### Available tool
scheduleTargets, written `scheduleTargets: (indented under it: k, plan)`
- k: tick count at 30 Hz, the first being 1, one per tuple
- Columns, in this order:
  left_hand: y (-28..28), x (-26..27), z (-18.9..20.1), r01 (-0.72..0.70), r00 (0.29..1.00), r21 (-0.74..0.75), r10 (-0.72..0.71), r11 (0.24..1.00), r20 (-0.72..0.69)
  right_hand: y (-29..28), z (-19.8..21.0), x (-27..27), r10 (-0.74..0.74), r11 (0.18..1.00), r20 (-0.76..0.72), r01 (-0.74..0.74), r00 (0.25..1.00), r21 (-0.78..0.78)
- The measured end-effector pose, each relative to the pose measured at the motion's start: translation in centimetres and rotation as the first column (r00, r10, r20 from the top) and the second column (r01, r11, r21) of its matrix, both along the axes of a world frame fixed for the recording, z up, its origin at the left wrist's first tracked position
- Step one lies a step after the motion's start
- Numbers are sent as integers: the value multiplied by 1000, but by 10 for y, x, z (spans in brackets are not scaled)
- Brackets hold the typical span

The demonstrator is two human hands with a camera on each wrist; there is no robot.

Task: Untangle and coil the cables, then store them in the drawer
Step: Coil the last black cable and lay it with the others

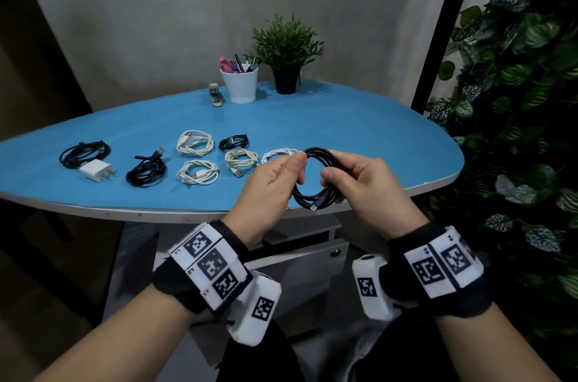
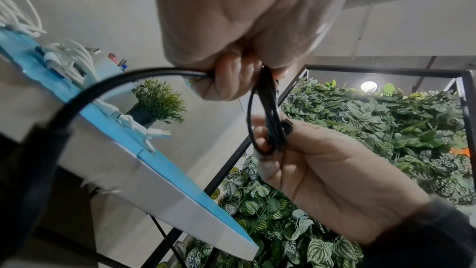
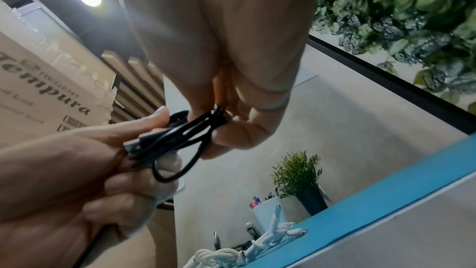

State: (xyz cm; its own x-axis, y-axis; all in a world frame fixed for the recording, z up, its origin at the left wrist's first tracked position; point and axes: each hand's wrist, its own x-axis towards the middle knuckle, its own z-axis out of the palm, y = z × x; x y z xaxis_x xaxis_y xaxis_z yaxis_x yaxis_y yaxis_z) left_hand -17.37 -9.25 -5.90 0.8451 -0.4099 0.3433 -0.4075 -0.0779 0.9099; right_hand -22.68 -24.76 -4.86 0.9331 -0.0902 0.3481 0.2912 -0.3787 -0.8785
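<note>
Above table edge (image 1: 175,213): left hand (image 1: 272,178), right hand (image 1: 366,184) each grip black cable coil (image 1: 316,191), fingers curled.

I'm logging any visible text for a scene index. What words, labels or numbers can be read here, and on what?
"Tempura": on the cardboard box, right wrist view.
Smaller print on that box: too blurred to read.
Wrist bands: square black-and-white code markers only, no words.

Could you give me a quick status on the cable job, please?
Left hand and right hand both grip the black cable, coiled, above the table edge. Seven coils on table. Nothing in the way.
</note>
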Motion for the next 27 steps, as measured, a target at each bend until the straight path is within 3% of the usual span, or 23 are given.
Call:
scheduleTargets:
  k: [3, 7, 16, 21, 23, 27]
  plan:
    - [0, 0, -1, 9, 1000, 0, -9, 1000, -29, 1, -3, 2, -107, 983, 3, 107, 994, -147]
    - [3, 1, 5, 75, 995, -32, -77, 997, -61, -4, -4, 5, -190, 975, -27, 186, 981, -121]
    - [19, 13, 8, 32, 992, 197, -56, 980, 117, -15, 4, 9, -227, 949, -7, 222, 974, 226]
    - [20, 16, 4, -57, 972, 361, -30, 931, 231, -14, 17, 4, -158, 910, 20, 137, 987, 390]
    - [19, 16, 4, -76, 983, 316, 18, 946, 183, -12, 17, 4, -121, 899, 24, 100, 992, 426]
    - [17, 16, 11, -74, 993, 54, 78, 996, -85, -8, 13, 3, -43, 917, -8, 43, 999, 396]
